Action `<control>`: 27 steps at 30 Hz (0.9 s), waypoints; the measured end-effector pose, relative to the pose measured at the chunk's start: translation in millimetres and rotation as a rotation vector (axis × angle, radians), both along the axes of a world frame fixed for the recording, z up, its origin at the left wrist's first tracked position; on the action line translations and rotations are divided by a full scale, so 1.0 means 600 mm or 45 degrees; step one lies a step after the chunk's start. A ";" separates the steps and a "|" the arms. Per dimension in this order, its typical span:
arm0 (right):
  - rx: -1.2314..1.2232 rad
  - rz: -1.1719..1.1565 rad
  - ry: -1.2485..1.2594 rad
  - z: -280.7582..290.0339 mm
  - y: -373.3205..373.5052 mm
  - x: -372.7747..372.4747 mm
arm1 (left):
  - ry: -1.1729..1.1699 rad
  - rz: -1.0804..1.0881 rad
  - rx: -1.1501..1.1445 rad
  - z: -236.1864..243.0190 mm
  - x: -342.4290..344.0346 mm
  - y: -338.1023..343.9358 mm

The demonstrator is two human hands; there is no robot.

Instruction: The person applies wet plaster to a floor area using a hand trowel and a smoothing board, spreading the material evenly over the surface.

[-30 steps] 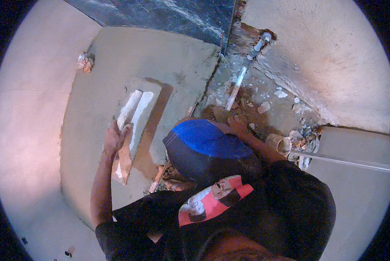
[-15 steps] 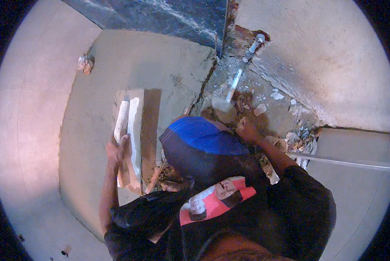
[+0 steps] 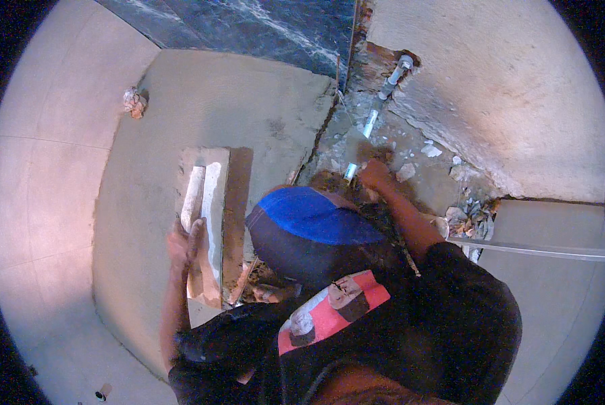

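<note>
Plaster float (image 3: 204,223) in left hand (image 3: 181,244), clear of wall edge

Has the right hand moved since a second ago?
Yes. The right hand has reached forward to the white pipe along the broken wall.

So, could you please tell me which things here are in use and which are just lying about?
In use:
- float, under the left hand
- wet screed
- pipe, at the right hand

Lying about:
- crumpled wad
- rubble
- small cap
</note>
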State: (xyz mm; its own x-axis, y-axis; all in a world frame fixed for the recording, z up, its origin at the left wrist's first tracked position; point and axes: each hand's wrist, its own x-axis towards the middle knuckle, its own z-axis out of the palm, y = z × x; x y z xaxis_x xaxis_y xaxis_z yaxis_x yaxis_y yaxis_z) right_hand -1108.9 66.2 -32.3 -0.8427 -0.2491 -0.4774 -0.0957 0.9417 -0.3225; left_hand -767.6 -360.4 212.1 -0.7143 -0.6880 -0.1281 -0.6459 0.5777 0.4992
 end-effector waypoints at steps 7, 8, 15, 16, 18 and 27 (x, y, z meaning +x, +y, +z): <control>0.016 0.377 0.204 -0.067 -0.031 -0.040 | 0.011 0.054 0.088 0.014 -0.010 0.014; -0.060 0.210 0.157 -0.083 -0.042 -0.048 | 0.021 0.047 0.102 0.018 -0.010 0.018; -0.295 -0.117 0.280 -0.063 -0.115 -0.054 | -0.093 0.091 0.105 0.040 -0.023 0.031; -0.336 -0.244 0.274 -0.052 -0.125 -0.041 | -0.075 0.106 0.166 0.041 -0.022 0.031; -0.462 -0.471 0.340 -0.034 -0.141 -0.025 | -0.104 0.058 0.087 0.041 -0.015 0.030; -0.538 -0.144 0.493 -0.031 -0.089 -0.004 | 0.085 0.070 0.158 0.026 0.001 0.029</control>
